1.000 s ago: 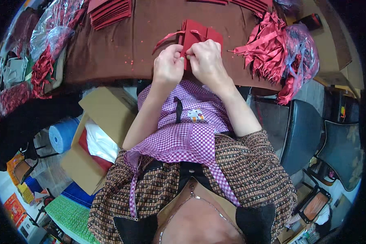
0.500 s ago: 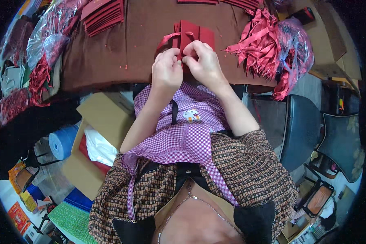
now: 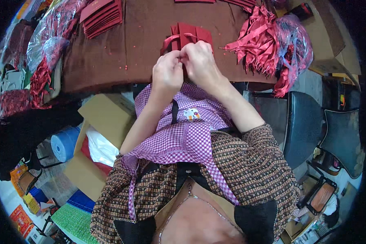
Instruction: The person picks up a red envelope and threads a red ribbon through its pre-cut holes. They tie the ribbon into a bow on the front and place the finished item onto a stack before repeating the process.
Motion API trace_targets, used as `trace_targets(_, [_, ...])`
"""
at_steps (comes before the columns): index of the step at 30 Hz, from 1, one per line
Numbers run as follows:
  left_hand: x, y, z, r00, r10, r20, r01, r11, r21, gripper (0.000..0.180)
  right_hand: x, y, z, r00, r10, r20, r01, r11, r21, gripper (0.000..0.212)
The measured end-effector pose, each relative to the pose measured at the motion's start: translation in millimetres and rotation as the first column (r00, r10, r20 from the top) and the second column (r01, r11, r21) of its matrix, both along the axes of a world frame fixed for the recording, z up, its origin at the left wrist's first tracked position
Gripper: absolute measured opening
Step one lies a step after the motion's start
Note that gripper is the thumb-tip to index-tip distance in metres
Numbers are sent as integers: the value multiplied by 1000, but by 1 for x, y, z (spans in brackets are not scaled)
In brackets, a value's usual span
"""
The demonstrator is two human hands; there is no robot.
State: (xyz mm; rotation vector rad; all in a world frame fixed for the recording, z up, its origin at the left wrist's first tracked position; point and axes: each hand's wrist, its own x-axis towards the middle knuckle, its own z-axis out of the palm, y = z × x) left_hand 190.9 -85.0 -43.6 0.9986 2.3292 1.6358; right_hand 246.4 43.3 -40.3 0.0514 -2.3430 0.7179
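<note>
A person's left hand [image 3: 166, 73] and right hand [image 3: 200, 61] are now meeting knuckle to knuckle over a folded red paper bag [image 3: 191, 34], having drawn closer together than a moment ago. Both sets of fingers are pinching tightly at the bag's near edge, where a red ribbon handle [image 3: 168, 40] is looping out to the left; the handle appears to be getting fastened. The bag is lying on a brown table [image 3: 142, 49], near its front edge. A heap of red ribbons [image 3: 264, 40] is spilling from a plastic sack on the right; a stack of flat red bags [image 3: 101, 16] is sitting far left. An open cardboard box [image 3: 101, 122] is standing below the table.
</note>
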Motion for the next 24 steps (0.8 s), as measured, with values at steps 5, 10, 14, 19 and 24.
trace_targets(5, [-25,-10,-3,934,-112,338,103,994,47,21,6,6,1,997,-19,74,24,997,-69,19])
trace_targets(10, [-29,-7,-11,996,-69,64,75,992,-101,22,4,8,-5,997,-10,72,17,995,-100,19])
trace_targets(14, [-29,-4,-18,996,-81,-43,77,992,-98,18,7,10,-7,996,-23,87,35,989,-142,17])
trace_targets(19, [-29,-10,-12,981,-183,-61,177,980,-90,11,8,32,21,951,250,180,-255,967,8,20])
trace_targets(24, [-26,-9,7,933,-287,-218,283,958,-50,8,-3,38,52,925,295,240,-361,881,306,15])
